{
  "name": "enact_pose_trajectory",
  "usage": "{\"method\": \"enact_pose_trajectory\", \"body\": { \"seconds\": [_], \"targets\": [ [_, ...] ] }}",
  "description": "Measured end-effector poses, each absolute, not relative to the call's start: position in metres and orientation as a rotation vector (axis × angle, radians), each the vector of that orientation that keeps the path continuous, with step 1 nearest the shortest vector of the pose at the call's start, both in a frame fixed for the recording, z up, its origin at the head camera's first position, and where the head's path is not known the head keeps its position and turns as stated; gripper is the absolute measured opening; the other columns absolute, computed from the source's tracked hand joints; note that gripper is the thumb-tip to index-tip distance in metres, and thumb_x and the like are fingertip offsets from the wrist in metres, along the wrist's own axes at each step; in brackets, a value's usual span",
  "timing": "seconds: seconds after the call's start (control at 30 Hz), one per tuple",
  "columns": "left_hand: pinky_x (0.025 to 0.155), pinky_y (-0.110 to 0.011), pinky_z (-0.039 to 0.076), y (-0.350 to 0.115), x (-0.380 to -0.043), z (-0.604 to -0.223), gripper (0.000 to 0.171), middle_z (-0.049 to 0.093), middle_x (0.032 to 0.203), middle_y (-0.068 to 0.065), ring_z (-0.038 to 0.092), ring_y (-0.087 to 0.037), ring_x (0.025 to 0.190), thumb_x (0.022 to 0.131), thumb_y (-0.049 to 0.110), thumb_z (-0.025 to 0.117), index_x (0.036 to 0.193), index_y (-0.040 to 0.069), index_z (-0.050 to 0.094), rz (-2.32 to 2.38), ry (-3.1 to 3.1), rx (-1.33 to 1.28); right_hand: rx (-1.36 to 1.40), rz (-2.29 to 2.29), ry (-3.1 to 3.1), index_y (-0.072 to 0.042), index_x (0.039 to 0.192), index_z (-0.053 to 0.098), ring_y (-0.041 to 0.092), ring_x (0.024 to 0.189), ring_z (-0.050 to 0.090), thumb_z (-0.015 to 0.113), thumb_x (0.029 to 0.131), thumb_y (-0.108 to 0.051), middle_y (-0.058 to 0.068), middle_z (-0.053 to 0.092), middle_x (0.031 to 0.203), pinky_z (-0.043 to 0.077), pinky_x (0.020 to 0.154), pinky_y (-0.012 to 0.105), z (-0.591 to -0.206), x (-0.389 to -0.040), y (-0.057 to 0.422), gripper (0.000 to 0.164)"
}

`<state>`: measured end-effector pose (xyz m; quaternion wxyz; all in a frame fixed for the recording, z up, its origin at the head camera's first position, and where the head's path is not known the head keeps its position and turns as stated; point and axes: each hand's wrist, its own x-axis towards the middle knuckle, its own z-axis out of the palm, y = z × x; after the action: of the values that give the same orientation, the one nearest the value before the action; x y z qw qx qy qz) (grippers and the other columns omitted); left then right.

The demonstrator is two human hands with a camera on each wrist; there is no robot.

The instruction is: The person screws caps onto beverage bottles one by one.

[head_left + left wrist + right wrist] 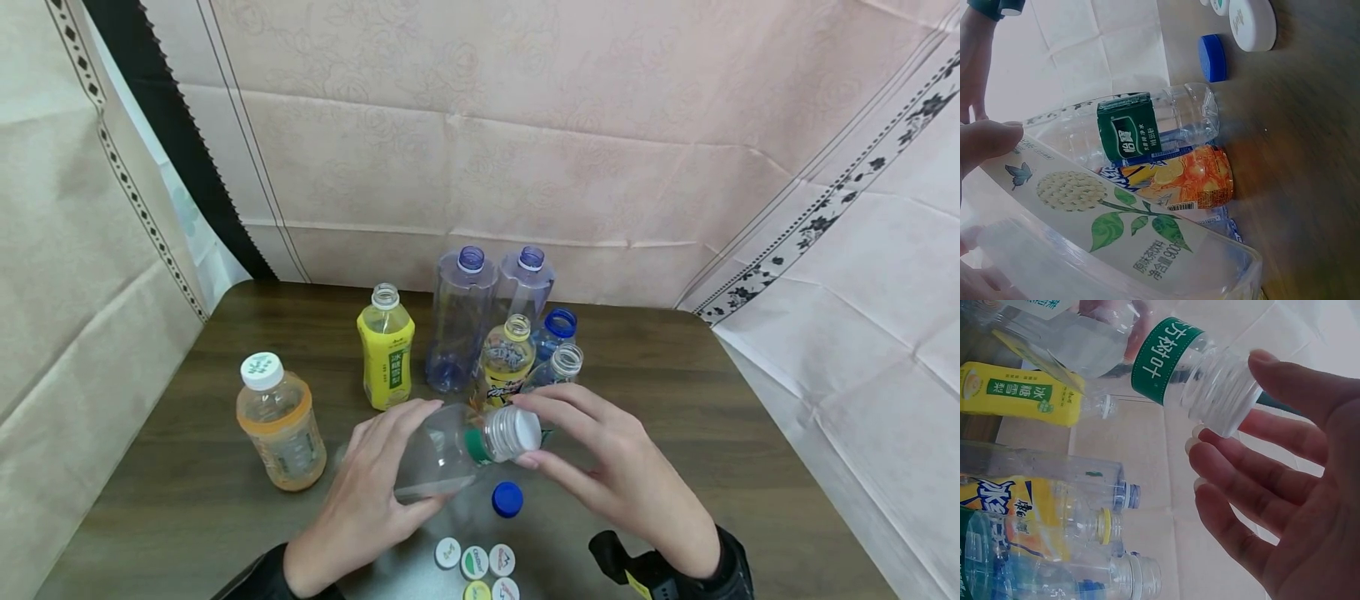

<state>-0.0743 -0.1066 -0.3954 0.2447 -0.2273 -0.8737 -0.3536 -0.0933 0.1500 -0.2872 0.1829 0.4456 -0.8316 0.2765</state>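
Far left: capped bottle with orange band (281,425), white lid, upright on the tabletop (180,467).

Left hand (367,492): clasped round the body of the held bottle, fingers over the far side, thumb along the near side; grip clamped, parted only by the bottle's width.

Held bottle (438,450): large clear tea bottle, blossom-and-butterfly label, green neck band. Position: between the two hands, in front of the standing bottles. Long axis laid over sideways, close to level in the head view, neck pointing right and base end left. Whether it touches the tabletop cannot be told.

Yellow-labelled bottle (388,358): upright, behind the left hand.

Loose caps, nearest the person: one white-and-green group of four with a yellow cap (477,591); one blue cap (507,500) set apart, just below the held bottle's neck.

Two tall violet-tinted bottles (457,333): upright, side by side, at the back.

Yellow-necked bottle (506,362): upright, in front of them.

White cap (528,429): on the held bottle's mouth, facing right.

Blue-necked bottle (556,327) and clear-necked bottle (562,363): close together, behind the right hand.

Right hand (607,450): grip narrowed to the cap's width, thumb and fingertips pinching it from opposite sides.
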Motion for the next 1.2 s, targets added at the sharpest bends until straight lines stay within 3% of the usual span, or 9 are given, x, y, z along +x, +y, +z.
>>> {"method": "enact_pose_trajectory", "body": {
  "seconds": [0.17,0.37,0.6,0.83,1.2],
  "targets": [
    [0.097,-0.050,0.039,-0.1063,-0.0728,-0.3946,0.102,0.051,0.138,-0.004,0.050,-0.022,0.123,0.060,0.029,0.091,0.146,0.021,0.038,-0.978,-2.385,-0.628,1.224,0.804,-2.339,-0.013,0.121,0.064,0.007,0.095,0.062,0.075,0.085,-0.023,0.000,0.065,0.113,0.049,0.083,0.010,-0.2876,-0.0918,0.1487,0.039],
    [0.097,-0.050,0.039,-0.1061,-0.0722,-0.3947,0.102,0.051,0.139,-0.005,0.050,-0.022,0.123,0.060,0.030,0.091,0.146,0.021,0.038,-0.976,-2.391,-0.621,1.174,0.767,-2.362,-0.015,0.119,0.063,0.004,0.084,0.054,0.075,0.084,-0.027,-0.005,0.066,0.107,0.043,0.074,0.009,-0.2878,-0.0917,0.1477,0.039],
    [0.097,-0.051,0.039,-0.1065,-0.0731,-0.3946,0.101,0.051,0.139,-0.004,0.050,-0.022,0.124,0.060,0.031,0.091,0.146,0.020,0.039,-0.976,-2.395,-0.608,1.188,0.770,-2.384,-0.014,0.134,0.055,0.009,0.101,0.060,0.078,0.081,-0.030,0.003,0.060,0.126,0.047,0.082,0.010,-0.2881,-0.0928,0.1480,0.060],
    [0.097,-0.051,0.039,-0.1066,-0.0734,-0.3948,0.101,0.050,0.139,-0.004,0.050,-0.022,0.125,0.060,0.031,0.091,0.146,0.018,0.039,-0.988,-2.390,-0.624,1.257,0.763,-2.334,-0.013,0.127,0.061,0.013,0.105,0.063,0.074,0.085,-0.026,0.003,0.062,0.122,0.050,0.089,0.012,-0.2896,-0.0928,0.1463,0.045],
    [0.097,-0.050,0.040,-0.1067,-0.0724,-0.3939,0.102,0.050,0.140,-0.003,0.050,-0.021,0.125,0.061,0.031,0.090,0.148,0.021,0.036,-1.012,-2.397,-0.631,1.408,0.741,-2.186,-0.011,0.127,0.062,0.014,0.112,0.057,0.060,0.095,-0.026,0.006,0.062,0.129,0.044,0.096,0.012,-0.2855,-0.0928,0.1485,0.036]
  ]
}}
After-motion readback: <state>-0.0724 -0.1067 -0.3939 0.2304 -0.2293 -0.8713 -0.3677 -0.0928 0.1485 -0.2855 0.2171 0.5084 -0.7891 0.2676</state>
